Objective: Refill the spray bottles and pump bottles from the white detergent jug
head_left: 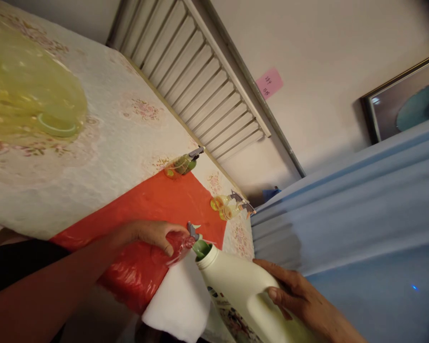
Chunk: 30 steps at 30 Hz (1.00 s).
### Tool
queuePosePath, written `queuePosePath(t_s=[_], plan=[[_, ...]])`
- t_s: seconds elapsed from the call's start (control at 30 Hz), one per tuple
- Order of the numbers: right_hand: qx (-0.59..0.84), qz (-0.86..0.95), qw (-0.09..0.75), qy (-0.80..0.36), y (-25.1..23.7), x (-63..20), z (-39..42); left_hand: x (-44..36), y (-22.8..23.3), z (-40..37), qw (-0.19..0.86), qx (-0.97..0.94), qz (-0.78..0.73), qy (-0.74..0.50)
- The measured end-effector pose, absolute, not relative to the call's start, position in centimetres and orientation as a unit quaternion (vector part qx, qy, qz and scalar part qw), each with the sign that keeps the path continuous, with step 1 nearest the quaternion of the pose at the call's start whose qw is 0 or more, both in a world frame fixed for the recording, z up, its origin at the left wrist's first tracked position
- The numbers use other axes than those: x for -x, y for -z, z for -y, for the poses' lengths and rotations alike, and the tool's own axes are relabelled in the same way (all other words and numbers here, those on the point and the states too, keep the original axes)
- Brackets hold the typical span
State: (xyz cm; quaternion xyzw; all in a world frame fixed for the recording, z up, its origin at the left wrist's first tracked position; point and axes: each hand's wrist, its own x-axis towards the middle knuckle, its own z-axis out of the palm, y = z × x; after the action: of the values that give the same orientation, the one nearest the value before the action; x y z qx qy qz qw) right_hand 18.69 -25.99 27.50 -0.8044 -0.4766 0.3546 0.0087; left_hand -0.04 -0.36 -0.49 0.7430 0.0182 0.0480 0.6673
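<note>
Jug [236, 290] nr spray bottles [232, 206], curtain [361, 209]

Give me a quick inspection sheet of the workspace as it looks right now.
Surface: floral tablecloth, with a red plastic sheet and white cloth on it.
Job's things: white jug tilted, green spout meeting a small red spray bottle.
Clutter: three more small spray bottles; yellow-green plastic cover.
Hands: left hand grips the red spray bottle; right hand grips the jug's handle.
Cables: nothing seen.
Surroundings: radiator, pink note, blue fabric.
</note>
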Motion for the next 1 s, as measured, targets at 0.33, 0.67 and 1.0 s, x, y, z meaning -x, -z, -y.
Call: queuePosePath(t_s=[0.33, 0.67, 1.0], plan=[[0.798, 0.484, 0.023, -0.358, -27.44, -18.91, 26.09, 0.14, 0.15, 0.43, 0.659, -0.75, -0.025, -0.046], [0.798, 0.476, 0.028, -0.369, -27.46, -18.88, 26.02, 0.11, 0.4, 0.41, 0.668, -0.743, -0.027, -0.044], [0.802, 0.477, 0.02, -0.359, -27.53, -18.77, 26.0, 0.07, 0.67, 0.27, 0.66, -0.75, -0.019, -0.047]])
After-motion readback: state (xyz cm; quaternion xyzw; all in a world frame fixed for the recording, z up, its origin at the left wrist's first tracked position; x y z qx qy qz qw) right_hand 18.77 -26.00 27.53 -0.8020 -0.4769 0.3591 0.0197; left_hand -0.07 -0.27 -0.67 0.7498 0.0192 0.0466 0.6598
